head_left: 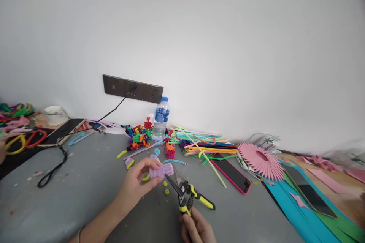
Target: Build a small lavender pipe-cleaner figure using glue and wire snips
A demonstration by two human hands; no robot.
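My left hand [143, 177] pinches a wound bundle of lilac pipe cleaners [157, 171], fingers above and thumb below. A light-blue curl [155, 153] shows just above the bundle. In my right hand [197, 228] are black-and-yellow spring-loaded snips [183, 189], held by one handle while the other handle stands apart. The snips' blades are spread and point up-left, with a tip close beside the bundle's right end; I cannot tell if they touch. Small yellow pieces [167, 191] lie below the bundle on the grey tabletop [137, 220].
Behind my hands stand a water bottle [161, 119], colourful pipe-cleaner figures [139, 136] and a pipe-cleaner pile [205, 144]. A pink-edged phone [232, 174] and pink paper ring [261, 161] lie right. Red-handled scissors [36, 138] and a black cord [55, 171] lie left. Another person's hand [2, 152] shows at the left edge.
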